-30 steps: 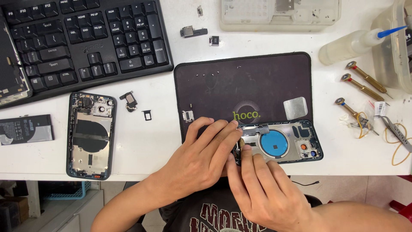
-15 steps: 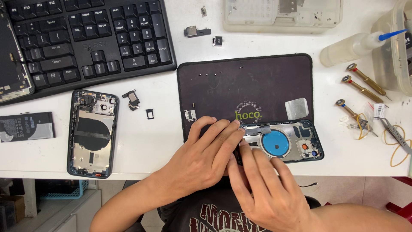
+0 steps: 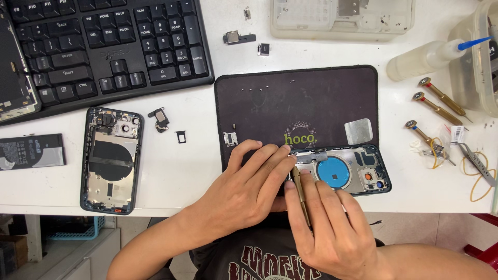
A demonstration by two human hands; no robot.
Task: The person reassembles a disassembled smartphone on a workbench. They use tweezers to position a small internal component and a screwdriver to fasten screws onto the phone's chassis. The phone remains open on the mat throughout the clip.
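- The open phone shell (image 3: 345,168), its inside showing a blue round coil, lies at the near right corner of a dark work mat (image 3: 295,103) on the white desk (image 3: 187,171), close to the desk's front edge.
- The left hand (image 3: 244,194) lies flat over the shell's left end, fingers spread and pressing down; its grip is released, closed on nothing.
- The right hand (image 3: 329,228) is just beside it, its grip clenched around a brass-coloured screwdriver (image 3: 301,194), whose tip meets the shell's left part right by the left fingertips.
- On the mat, a small silver square part (image 3: 230,138) sits near the left hand, a grey foil patch (image 3: 359,131) lies just above the shell, and a few tiny screws (image 3: 254,89) are strung along the far edge.
- Left of the mat lie a little tray frame (image 3: 181,136) and a small black part (image 3: 160,119), then a second opened phone shell (image 3: 110,158) standing lengthwise.
- Farther left, a flat black battery (image 3: 31,151) rests on the desk.
- A black keyboard (image 3: 104,46) fills the far left corner.
- To the right of the mat, three brass screwdrivers (image 3: 438,106) lie near one another, with tweezers (image 3: 477,165) and rubber bands (image 3: 480,179) beside them.
- A plastic squeeze bottle (image 3: 428,58) with a blue nozzle lies on its side beyond them.
- A clear plastic parts box (image 3: 342,18) sits at the far edge.
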